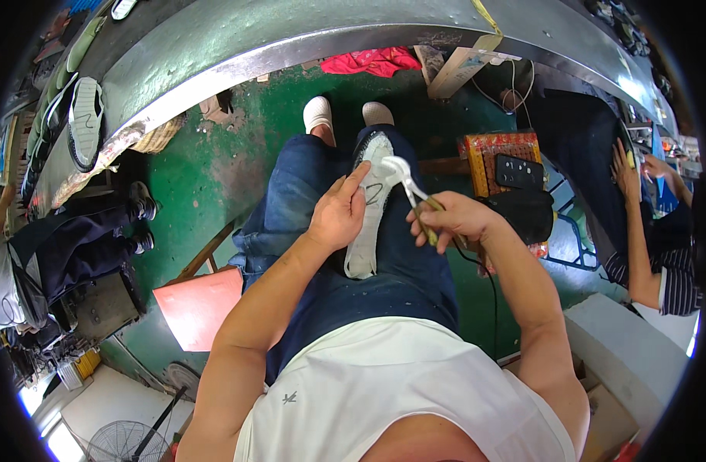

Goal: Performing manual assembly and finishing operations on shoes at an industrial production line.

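A shoe upper [364, 235] lies bottom up along my thigh, its pale underside showing and its dark edge visible near the toe. My left hand [339, 209] holds it from the left side, with the index finger laid along the forward part. My right hand [454, 219] is closed round the yellowish handles of a pair of lasting pincers [409, 185]. The bright metal head of the pincers is over the shoe's forward right edge. From this angle I cannot tell whether the jaws touch it.
A long metal bench [291, 48] curves across the far side, with another shoe [85, 123] at its left. A dark phone [518, 171] lies on an orange patterned seat [485, 154] to my right. Co-workers sit on both sides. A pink board [199, 308] is at left.
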Tool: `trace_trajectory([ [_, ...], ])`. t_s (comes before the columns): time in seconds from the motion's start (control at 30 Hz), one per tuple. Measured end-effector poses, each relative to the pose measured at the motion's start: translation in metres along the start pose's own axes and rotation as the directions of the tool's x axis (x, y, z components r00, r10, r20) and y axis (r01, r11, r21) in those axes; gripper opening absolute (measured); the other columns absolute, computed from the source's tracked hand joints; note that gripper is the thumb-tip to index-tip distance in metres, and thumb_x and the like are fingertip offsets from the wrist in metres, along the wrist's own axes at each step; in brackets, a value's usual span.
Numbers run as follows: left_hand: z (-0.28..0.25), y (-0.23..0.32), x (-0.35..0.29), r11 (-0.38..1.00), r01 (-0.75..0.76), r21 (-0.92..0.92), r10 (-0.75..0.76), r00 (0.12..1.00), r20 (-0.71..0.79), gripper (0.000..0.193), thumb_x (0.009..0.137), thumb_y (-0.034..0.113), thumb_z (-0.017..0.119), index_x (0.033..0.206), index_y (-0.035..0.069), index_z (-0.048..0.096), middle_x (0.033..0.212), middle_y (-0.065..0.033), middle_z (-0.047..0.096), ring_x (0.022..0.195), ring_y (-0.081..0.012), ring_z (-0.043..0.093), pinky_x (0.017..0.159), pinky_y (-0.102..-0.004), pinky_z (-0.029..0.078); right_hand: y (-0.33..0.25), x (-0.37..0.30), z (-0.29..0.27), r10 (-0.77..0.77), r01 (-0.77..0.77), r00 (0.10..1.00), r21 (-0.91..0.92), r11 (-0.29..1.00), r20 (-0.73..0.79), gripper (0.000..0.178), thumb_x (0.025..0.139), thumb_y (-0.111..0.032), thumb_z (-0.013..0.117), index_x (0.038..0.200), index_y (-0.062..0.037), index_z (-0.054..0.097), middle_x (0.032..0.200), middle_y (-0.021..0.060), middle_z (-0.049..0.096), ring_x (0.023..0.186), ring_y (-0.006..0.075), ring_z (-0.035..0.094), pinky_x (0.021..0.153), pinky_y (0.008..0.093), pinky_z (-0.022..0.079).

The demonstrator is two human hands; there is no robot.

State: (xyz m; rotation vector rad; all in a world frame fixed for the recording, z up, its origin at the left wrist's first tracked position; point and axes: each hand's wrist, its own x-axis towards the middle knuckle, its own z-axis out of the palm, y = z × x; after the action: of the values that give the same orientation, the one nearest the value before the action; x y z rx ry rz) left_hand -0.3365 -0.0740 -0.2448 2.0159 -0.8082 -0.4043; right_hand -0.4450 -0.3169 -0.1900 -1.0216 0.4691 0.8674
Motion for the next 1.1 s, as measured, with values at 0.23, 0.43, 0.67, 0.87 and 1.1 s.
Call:
trace_trajectory([
  [0.23,-0.006,0.008,0.001,0.998,0.027,0.061,-0.039,0.976,0.213,0.050,0.100,0.014,0.051,0.149,0.014,0.042,0.138,-0.0295,0.051,0.121,-0.0490,0.055,0.103,-0.0480,0.047,-0.019,0.041,-0.003,-0.345,0.100,0.903,-0.654,0.749,-0.257,0.050,0.106,-0.045,0.046,0.085,-0.0012,0.059,0.070,0.0076,0.063,0.065,0.0174,0.064,0.059,0.0360,0.050],
  [0.43,0.005,-0.006,-0.003,0.967,0.237,-0.091,-0.235,0.971,0.039,0.071,0.101,0.021,0.055,0.154,-0.008,0.018,0.151,-0.0317,0.040,0.136,-0.0392,0.049,0.114,-0.0371,0.036,-0.026,0.037,0.018,-0.464,0.141,0.872,-0.826,0.546,-0.158,0.048,0.106,-0.040,0.044,0.088,0.0022,0.060,0.071,0.0145,0.064,0.064,0.0258,0.066,0.063,0.0395,0.051],
  [0.67,-0.007,0.003,0.006,0.858,0.485,-0.170,-0.407,0.844,0.349,0.062,0.101,0.017,0.059,0.151,-0.003,0.030,0.138,-0.0171,0.054,0.127,-0.0222,0.052,0.109,-0.0329,0.041,-0.003,0.024,0.026,-0.532,0.138,0.836,-0.887,0.440,-0.133,0.045,0.105,-0.038,0.046,0.088,0.0012,0.060,0.075,0.0165,0.065,0.070,0.0291,0.066,0.066,0.0408,0.050],
  [0.87,-0.019,-0.014,0.016,0.654,0.564,-0.504,-0.310,0.807,0.502,0.062,0.097,0.013,0.067,0.148,-0.002,0.036,0.134,-0.0123,0.057,0.124,-0.0184,0.054,0.109,-0.0335,0.042,-0.005,-0.022,0.035,-0.124,-0.094,0.971,-0.805,0.586,-0.204,0.033,0.093,-0.029,0.062,0.094,0.0046,0.063,0.084,0.0203,0.069,0.082,0.0337,0.070,0.075,0.0416,0.053],
  [1.1,-0.020,-0.008,0.023,0.619,0.621,-0.481,-0.355,0.767,0.534,0.065,0.094,0.012,0.070,0.146,-0.004,0.035,0.136,-0.0156,0.058,0.123,-0.0218,0.057,0.107,-0.0354,0.045,0.023,-0.012,0.064,-0.398,0.071,0.915,-0.997,0.006,0.062,0.034,0.093,-0.023,0.062,0.112,0.0053,0.059,0.104,0.0231,0.066,0.098,0.0386,0.066,0.087,0.0457,0.053],
])
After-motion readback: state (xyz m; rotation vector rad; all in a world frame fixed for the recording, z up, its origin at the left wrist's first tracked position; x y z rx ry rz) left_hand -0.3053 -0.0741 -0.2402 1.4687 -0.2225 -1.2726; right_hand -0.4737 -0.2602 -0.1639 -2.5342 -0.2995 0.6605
